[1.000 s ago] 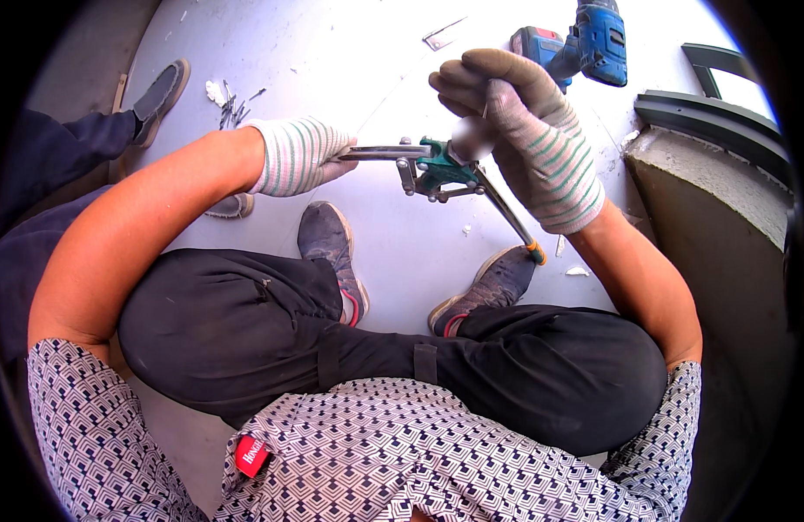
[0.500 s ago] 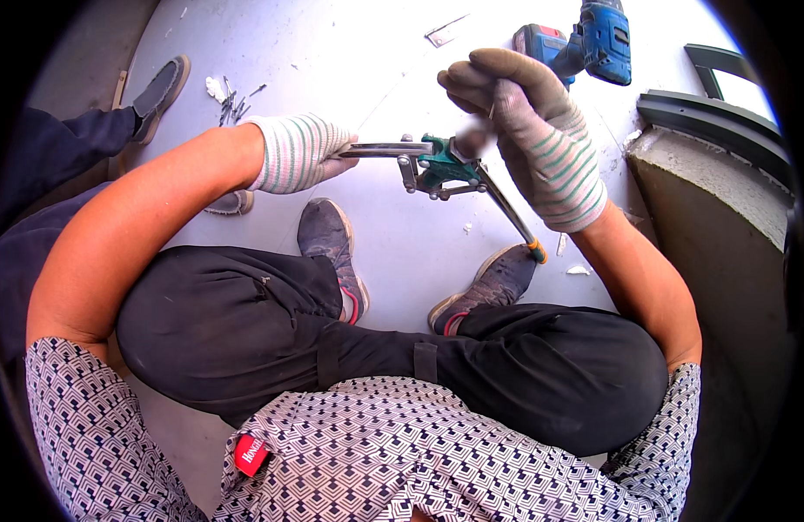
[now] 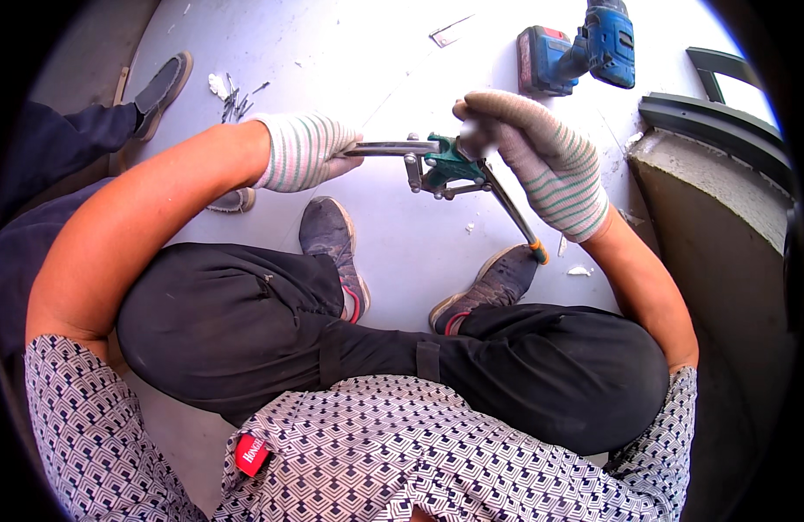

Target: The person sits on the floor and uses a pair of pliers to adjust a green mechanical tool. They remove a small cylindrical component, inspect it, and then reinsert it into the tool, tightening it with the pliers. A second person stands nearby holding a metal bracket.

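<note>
My left hand [image 3: 308, 153], in a white knit glove with green stripes, is closed round one metal arm of a two-handled lever riveter [image 3: 450, 163] with a green head and silver linkage. Its other arm slants down to an orange-tipped end [image 3: 539, 251] by my right shoe. At the riveter's nose is my right hand [image 3: 541, 161], gloved alike, its thumb and fingers drawn together. A blurred patch covers the nose there, so what the fingertips hold cannot be made out.
A blue cordless drill [image 3: 580, 54] stands beyond my right hand. Loose rivets [image 3: 237, 103] and white scraps lie at the far left, near another person's shoe [image 3: 163, 94]. A dark frame [image 3: 715, 120] tops a rough ledge at the right. A thin flat piece [image 3: 445, 35] lies farther off.
My right hand has come down toward the riveter's nose, and its raised fingers have curled in. The left hand and the riveter have shifted only slightly.
</note>
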The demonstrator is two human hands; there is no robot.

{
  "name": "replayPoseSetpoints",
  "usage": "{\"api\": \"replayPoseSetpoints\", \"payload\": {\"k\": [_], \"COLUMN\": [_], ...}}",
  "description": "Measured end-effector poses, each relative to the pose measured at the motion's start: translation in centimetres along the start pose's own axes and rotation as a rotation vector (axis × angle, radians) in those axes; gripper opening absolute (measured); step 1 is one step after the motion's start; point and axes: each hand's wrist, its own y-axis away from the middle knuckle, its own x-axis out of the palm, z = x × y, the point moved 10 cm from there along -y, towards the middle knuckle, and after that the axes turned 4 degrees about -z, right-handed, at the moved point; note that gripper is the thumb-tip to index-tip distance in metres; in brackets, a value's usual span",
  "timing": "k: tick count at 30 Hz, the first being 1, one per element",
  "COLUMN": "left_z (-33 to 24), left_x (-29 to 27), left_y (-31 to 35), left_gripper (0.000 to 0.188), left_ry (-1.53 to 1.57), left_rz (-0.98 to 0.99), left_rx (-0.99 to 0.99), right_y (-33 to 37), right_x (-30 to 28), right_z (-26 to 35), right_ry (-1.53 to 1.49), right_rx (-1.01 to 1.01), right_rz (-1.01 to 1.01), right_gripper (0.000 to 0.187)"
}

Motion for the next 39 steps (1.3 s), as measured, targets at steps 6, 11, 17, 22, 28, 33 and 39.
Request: {"api": "replayPoseSetpoints", "payload": {"k": [6,11,17,22,28,33,39], "left_z": [0.1,0.9,0.5,-0.2,-0.3,-0.1,-1.0], "left_x": [0.1,0.6,0.6,0.5,0.4,0.6,-1.3], "left_y": [0.2,0.0,0.1,0.2,0.0,0.0,0.4], "left_gripper": [0.02,0.02,0.019,0.023,0.022,0.026,0.035], "left_ry": [0.025,0.013,0.032,0.065,0.102,0.183,0.301], "left_rz": [-0.008,-0.011,0.0,-0.009,-0.013,-0.027,-0.075], "left_rx": [-0.002,-0.027,-0.045,-0.007,-0.017,-0.003,-0.06], "right_y": [0.5,0.2,0.4,0.5,0.5,0.6,2.8], "right_x": [0.3,0.1,0.0,0.1,0.2,0.1,-1.9], "right_z": [-0.7,0.3,0.2,0.0,-0.3,-0.6,-3.6], "right_ry": [0.038,0.173,0.2,0.191,0.146,0.126,0.078], "right_rx": [0.087,-0.049,-0.075,-0.049,0.024,0.027,0.142], "right_rz": [0.139,0.144,0.086,0.081,0.076,0.059,-0.085], "right_gripper": [0.042,0.053,0.072,0.072,0.071,0.073,0.072]}}
